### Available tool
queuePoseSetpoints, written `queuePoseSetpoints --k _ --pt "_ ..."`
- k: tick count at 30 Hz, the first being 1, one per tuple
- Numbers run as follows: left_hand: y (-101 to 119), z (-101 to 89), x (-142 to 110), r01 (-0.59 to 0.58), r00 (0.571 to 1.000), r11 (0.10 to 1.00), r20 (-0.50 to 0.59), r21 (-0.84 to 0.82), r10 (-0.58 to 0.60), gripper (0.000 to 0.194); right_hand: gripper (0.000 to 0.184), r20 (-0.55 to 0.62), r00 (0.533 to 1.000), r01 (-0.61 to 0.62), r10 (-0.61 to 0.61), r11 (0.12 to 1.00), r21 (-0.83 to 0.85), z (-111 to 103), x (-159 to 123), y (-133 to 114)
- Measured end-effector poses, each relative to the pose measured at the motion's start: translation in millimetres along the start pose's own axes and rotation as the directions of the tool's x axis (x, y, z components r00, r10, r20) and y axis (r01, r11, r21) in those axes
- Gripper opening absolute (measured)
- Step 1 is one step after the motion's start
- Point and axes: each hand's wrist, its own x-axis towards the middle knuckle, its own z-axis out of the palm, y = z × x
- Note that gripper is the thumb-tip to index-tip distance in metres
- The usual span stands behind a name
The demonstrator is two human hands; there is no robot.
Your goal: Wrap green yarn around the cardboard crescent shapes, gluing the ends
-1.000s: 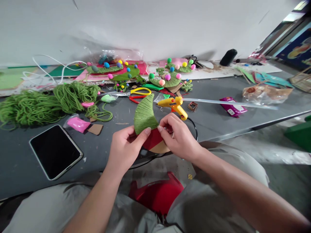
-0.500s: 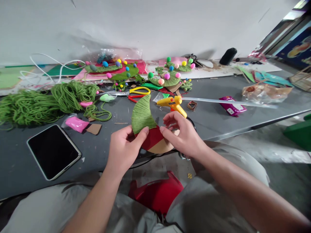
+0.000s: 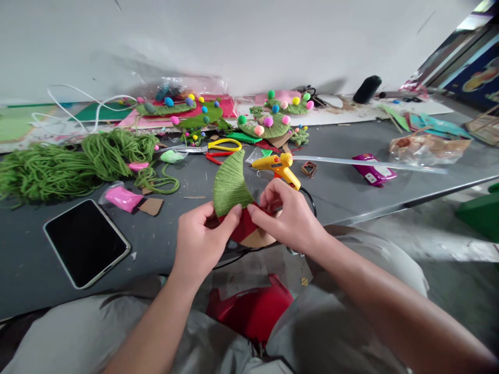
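Between my hands is a curved cardboard piece (image 3: pixel 233 183). Green yarn is wound tightly over its upper part, the middle is dark red, and the low end shows bare tan. My left hand (image 3: pixel 205 234) grips its left edge, thumb flat where green meets red. Across from it, my right hand (image 3: pixel 288 215) has its thumb and bent fingers closed at the inner edge beside the last yarn turns; whether a yarn strand is pinched there too is hidden. Just beyond lies a yellow glue gun (image 3: pixel 278 165), with yellow-and-red-handled scissors (image 3: pixel 218 148) to its left.
Loose green yarn (image 3: pixel 50 169) is heaped at left, behind a black-screened tablet (image 3: pixel 88 244) and a pink packet (image 3: pixel 123 198). Finished-looking green pieces with coloured balls (image 3: pixel 268 124) line the back. A purple packet (image 3: pixel 374 170) and clear plastic bag (image 3: pixel 427 148) lie at right.
My right hand has moved slightly left, its thumb closer to my left thumb and its fingers more closed. The cardboard piece has turned a little, with less tan showing.
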Motion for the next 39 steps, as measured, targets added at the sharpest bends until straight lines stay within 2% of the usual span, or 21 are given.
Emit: queuePoseSetpoints --k 7,10,13,17,19,22,23,25,28,32,35,39 --pt "3.3 2.7 -1.0 0.008 1.0 1.0 -0.024 0.024 -0.008 0.024 0.03 0.017 1.0 0.007 -0.008 0.999 0.044 1.1 1.3 4.6" --pt "1.1 -6.0 5.3 0.035 0.999 0.999 0.004 -0.004 -0.035 0.025 0.024 0.031 1.0 0.0 -0.003 0.995 0.101 -0.5 4.9 3.9" --pt "-1.8 -35.0 15.2 0.044 0.998 0.999 0.045 -0.018 -0.043 0.023 0.013 -0.007 0.999 0.034 -0.033 0.987 0.155 -0.5 14.0 1.0" --pt "-7.5 -95.2 23.8 0.163 0.98 0.977 -0.097 -0.136 -0.176 0.02 0.01 -0.005 0.997 0.078 -0.078 0.987 0.141 9.8 35.8 -3.5" --pt "-16.1 -123.9 25.4 0.195 0.936 0.934 -0.227 -0.299 -0.268 0.025 0.011 0.073 0.992 0.099 -0.105 0.991 0.09 21.4 50.3 -5.7" --pt "-36.5 -158.2 25.0 0.125 0.848 0.864 -0.399 -0.488 -0.349 0.032 0.016 0.259 0.956 0.147 -0.139 0.989 -0.014 47.8 75.9 -10.5" --pt "-43.2 -167.2 24.0 0.111 0.823 0.846 -0.429 -0.521 -0.372 0.031 0.018 0.288 0.947 0.156 -0.141 0.987 -0.032 58.7 85.4 -12.7" --pt "-52.9 -182.1 20.3 0.121 0.804 0.833 -0.438 -0.541 -0.401 0.029 0.017 0.329 0.932 0.178 -0.151 0.982 -0.055 83.1 105.2 -18.5" --pt "-55.4 -196.8 12.3 0.136 0.806 0.824 -0.422 -0.55 -0.415 0.029 0.018 0.361 0.917 0.217 -0.167 0.971 -0.104 121.7 134.4 -29.7" --pt "-47.1 -204.3 3.0 0.161 0.849 0.843 -0.364 -0.513 -0.384 0.024 0.019 0.426 0.889 0.262 -0.167 0.949 -0.175 162.0 162.4 -44.9" --pt "-43.8 -204.8 -0.9 0.206 0.881 0.87 -0.301 -0.447 -0.364 0.021 0.018 0.469 0.872 0.275 -0.141 0.933 -0.232 176.4 173.8 -54.0" --pt "-49.0 -201.8 0.8 0.24 0.864 0.807 -0.26 -0.54 -0.431 0.022 0.017 0.49 0.868 0.27 -0.086 0.909 -0.318 181.3 182.0 -62.3"
